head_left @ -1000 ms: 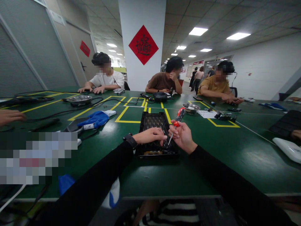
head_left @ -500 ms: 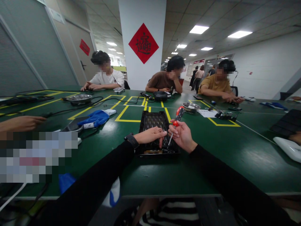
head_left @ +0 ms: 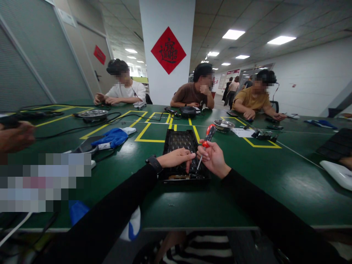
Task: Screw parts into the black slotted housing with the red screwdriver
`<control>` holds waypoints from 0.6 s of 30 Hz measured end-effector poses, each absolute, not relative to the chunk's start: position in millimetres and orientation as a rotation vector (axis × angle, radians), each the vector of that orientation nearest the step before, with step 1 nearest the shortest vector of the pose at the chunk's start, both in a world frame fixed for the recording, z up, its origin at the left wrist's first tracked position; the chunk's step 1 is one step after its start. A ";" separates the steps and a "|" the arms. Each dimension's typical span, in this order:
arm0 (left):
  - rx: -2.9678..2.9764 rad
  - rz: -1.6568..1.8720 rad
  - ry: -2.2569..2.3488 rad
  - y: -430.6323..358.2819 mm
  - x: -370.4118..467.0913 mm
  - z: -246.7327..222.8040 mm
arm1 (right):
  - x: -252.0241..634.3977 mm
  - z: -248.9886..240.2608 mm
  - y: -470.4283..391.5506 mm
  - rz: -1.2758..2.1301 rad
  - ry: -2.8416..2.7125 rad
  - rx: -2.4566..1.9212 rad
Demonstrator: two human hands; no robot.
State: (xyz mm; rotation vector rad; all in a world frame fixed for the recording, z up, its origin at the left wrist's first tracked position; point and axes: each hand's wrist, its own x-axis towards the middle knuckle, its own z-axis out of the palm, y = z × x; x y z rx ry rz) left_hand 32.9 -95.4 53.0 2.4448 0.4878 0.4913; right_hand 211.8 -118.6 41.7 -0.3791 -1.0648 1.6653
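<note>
A black plastic casing (head_left: 167,145) lies open on the green table in front of me, its near end holding a brownish part (head_left: 178,177) and dark pieces too small to make out. My right hand (head_left: 216,159) grips a red-and-black screwdriver (head_left: 210,132) by the lower handle. The shaft slants down and left, and its tip reaches the casing's near right area. Over the casing's near half rests my left hand (head_left: 177,158), its fingers apart and one pointing down inside. What that fingertip touches is hidden.
Blue-and-white gloves (head_left: 112,138) lie left of the casing, near black cables. Metal bowls (head_left: 224,125) stand further back, with black clips (head_left: 261,135) on the right. A white device (head_left: 337,174) sits at the right edge. Co-workers sit across; another person's hand (head_left: 16,135) is at left.
My hands, the screwdriver and the casing hold nearly the same place. The co-worker's hand at the left has drawn back leftward. Across the table, the middle person has turned their head.
</note>
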 end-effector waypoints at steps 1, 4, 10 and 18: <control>2.437 0.501 0.487 -95.5 32.9 53.4 | 211.9 41.9 -118.7 1.662 -1.067 -0.385; 2.417 0.521 0.503 -96.0 32.5 54.5 | 211.6 42.4 -118.7 1.639 -1.077 -0.423; 2.291 0.539 0.568 -96.4 30.8 53.9 | 206.6 42.1 -120.0 1.538 -1.140 -0.478; 2.181 0.395 0.532 -98.7 27.2 53.3 | 205.4 50.1 -127.7 1.559 -1.231 -0.499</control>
